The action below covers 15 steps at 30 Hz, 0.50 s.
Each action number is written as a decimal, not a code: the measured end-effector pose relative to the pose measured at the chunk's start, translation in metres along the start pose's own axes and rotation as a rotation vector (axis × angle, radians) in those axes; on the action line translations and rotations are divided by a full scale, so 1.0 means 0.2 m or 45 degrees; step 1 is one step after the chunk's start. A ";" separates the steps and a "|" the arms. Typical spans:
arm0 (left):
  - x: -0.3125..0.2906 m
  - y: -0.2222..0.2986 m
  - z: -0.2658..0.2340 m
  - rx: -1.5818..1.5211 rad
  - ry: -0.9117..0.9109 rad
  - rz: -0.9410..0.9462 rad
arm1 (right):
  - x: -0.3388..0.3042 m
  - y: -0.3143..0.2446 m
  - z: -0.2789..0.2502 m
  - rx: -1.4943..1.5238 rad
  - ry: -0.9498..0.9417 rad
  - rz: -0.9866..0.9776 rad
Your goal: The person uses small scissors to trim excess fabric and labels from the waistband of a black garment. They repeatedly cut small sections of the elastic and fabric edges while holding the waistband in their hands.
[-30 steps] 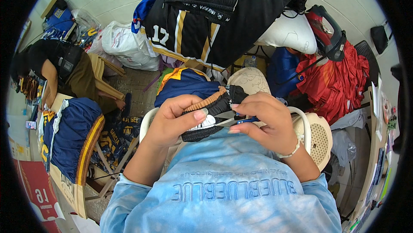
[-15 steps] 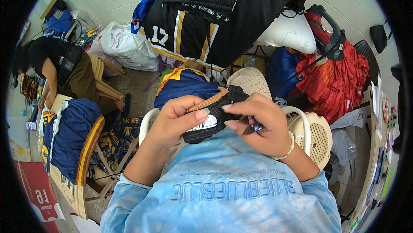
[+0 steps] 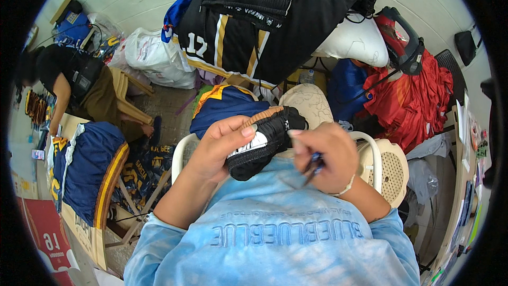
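Note:
Held in front of my chest is a gathered black garment (image 3: pixel 272 140) with a white printed patch and a ribbed tan band along its far edge. My left hand (image 3: pixel 219 146) is closed on its left end, thumb on top beside the white patch. My right hand (image 3: pixel 329 155) is closed, smeared by motion, just off the garment's right end. Inside its curled fingers sits a small pointed tool (image 3: pixel 316 160) with blue parts, like thread snips; its exact kind is blurred. Whether the right fingertips pinch a thread I cannot make out.
Black shorts (image 3: pixel 238 48) with gold and white stripes are piled ahead. Navy garments (image 3: pixel 227 107) lie beyond my hands. A white chair arm (image 3: pixel 377 167) stands at my right. Red cloth (image 3: pixel 413 95) is heaped far right. At left a person (image 3: pixel 79 74) bends beside navy shorts (image 3: pixel 95 164).
My right hand has moved away from the garment, slightly right, with the tool turned downward. The garment has tilted a little in my left hand. At left, the person's arm has shifted.

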State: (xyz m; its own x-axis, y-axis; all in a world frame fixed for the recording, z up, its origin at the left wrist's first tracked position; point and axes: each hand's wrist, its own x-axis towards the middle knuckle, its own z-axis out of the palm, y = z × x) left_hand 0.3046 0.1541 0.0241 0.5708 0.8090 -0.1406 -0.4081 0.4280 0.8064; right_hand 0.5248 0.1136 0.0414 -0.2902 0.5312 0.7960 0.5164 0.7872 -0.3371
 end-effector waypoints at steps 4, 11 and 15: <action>0.00 0.01 -0.01 0.006 0.002 0.020 | -0.01 -0.01 -0.05 0.103 0.119 0.295; 0.00 0.01 -0.01 0.010 -0.018 0.043 | -0.01 0.04 -0.03 0.541 -0.104 0.407; 0.00 0.01 -0.02 -0.004 -0.029 0.049 | -0.04 0.06 -0.04 0.522 -0.265 0.473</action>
State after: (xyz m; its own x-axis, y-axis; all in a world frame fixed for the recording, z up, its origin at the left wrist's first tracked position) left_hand 0.3003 0.1569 0.0235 0.5706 0.8155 -0.0965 -0.4322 0.3982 0.8091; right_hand 0.5405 0.1161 0.0351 -0.3226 0.8123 0.4859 0.2719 0.5712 -0.7744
